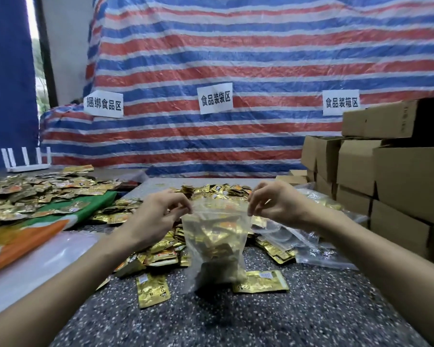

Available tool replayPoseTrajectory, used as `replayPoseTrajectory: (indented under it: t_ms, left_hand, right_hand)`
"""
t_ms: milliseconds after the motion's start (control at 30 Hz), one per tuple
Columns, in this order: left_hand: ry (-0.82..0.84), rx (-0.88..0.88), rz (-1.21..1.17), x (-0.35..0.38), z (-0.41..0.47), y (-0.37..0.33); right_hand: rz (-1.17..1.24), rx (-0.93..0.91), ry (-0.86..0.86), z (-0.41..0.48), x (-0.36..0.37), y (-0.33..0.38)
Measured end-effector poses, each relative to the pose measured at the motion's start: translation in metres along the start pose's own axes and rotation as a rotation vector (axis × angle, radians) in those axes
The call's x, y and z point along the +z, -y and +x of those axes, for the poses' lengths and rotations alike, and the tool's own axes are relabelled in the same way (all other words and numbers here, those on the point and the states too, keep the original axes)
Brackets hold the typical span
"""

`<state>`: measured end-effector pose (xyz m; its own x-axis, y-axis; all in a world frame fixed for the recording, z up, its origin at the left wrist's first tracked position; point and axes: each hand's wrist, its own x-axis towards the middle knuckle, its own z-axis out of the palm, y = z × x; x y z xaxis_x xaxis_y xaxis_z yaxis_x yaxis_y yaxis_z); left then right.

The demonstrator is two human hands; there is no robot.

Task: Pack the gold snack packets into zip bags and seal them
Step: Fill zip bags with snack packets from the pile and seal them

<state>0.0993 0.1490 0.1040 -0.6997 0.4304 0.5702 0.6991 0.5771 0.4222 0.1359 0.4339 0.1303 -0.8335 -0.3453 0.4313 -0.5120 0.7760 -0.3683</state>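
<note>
Speckled grey worktop [311, 316], mid-frame: my left hand [158, 214] and right hand [276, 204], grips pinching top corners of a clear plastic zip bag [208, 216] holding gold foil packets [217, 232].

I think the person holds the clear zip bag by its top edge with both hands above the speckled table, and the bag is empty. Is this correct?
Not quite. The zip bag is not empty: the head view shows gold snack packets inside it. The rest is right: the left hand and the right hand pinch its top edge above the speckled table.
</note>
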Motion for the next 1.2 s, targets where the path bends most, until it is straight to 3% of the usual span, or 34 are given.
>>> replayPoseTrajectory:
  t_ms: [333, 467, 700, 900, 1033, 1200]
  left_hand:
    - [-0.316, -0.02, -0.359, -0.005, -0.003, 0.008]
    - [-0.331, -0.03, -0.433, 0.001, -0.003, 0.013]
    - [-0.257, 0.0, -0.446, 0.025, -0.008, 0.013]
    - [-0.247, 0.051, -0.41, 0.029, -0.01, 0.003]
    - [-0.28, 0.054, -0.374, 0.028, -0.012, 0.0]
    - [-0.289, 0.053, -0.407, 0.024, -0.015, -0.003]
  right_hand:
    - [0.342, 0.173, 0.013, 0.0, -0.019, -0.009]
    - [0.469, 0.219, 0.007, -0.001, -0.018, -0.011]
    - [0.231, 0.258, 0.046, -0.002, 0.005, 0.0]
    - [-0.023, 0.015, 0.156, 0.022, 0.02, 0.043]
    - [-0.037, -0.018, 0.253, 0.039, 0.033, 0.069]
    - [-0.15, -0.063, 0.181, 0.046, 0.035, 0.082]
